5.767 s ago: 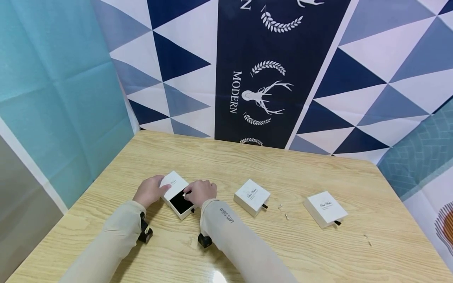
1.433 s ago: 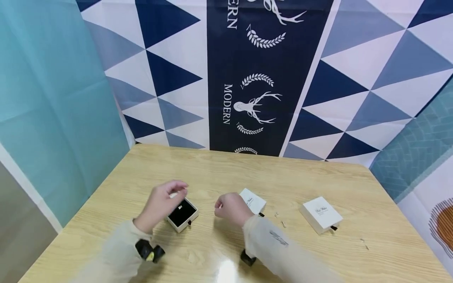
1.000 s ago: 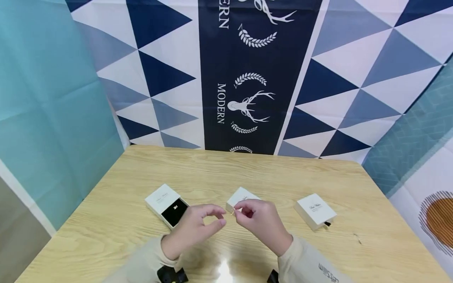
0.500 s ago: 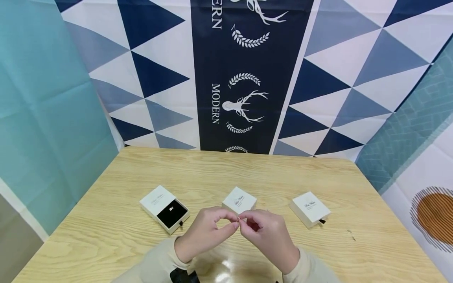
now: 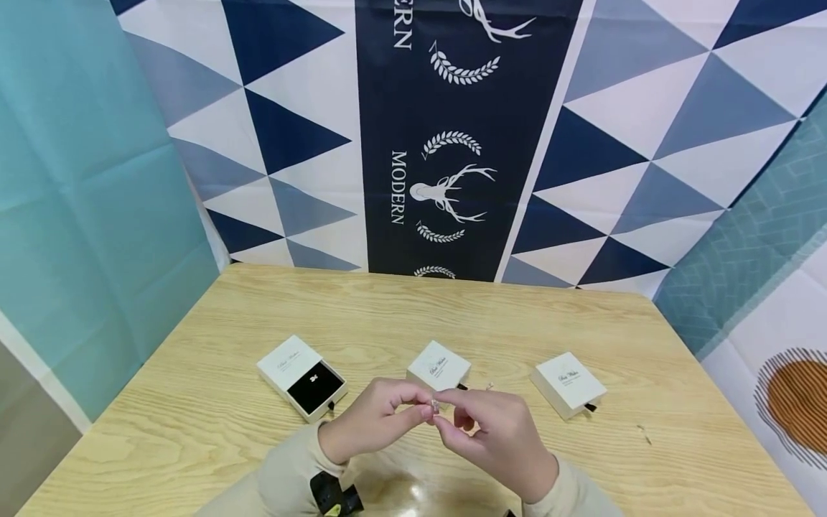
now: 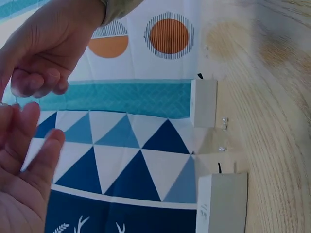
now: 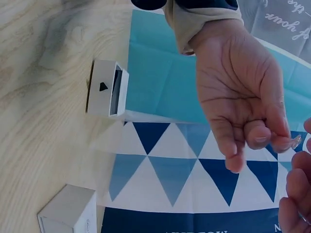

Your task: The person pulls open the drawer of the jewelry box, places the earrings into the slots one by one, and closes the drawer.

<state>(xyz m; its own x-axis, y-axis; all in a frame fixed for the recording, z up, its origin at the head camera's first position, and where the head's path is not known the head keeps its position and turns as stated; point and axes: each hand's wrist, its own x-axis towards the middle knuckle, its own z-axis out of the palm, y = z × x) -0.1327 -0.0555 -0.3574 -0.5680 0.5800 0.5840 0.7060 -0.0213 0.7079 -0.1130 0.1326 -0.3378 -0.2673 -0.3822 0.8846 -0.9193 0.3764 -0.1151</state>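
Between the fingertips of both hands is a small shiny earring [image 5: 436,406], partly hidden by the fingers. My left hand [image 5: 386,418] pinches it between thumb and index finger, as the right wrist view shows with the earring's glittering end [image 7: 296,141] sticking out. My right hand [image 5: 496,435] has its thumb and index finger curled round it from the other side. To the left lies a white box [image 5: 289,363] with its drawer pulled partway out. On the black lining [image 5: 315,388] of the drawer rests a small bow-like earring [image 5: 314,378].
Two closed white boxes stand behind the hands, one at the middle [image 5: 438,365] and one at the right [image 5: 568,384]. Small earrings [image 6: 224,123] lie on the wooden table [image 5: 207,402] between them, and another small piece [image 5: 644,434] lies farther right.
My right hand has come from the open box to the middle, carrying an earring. My left hand has let go of the box and met it; the right thumb and index finger have since spread wider.
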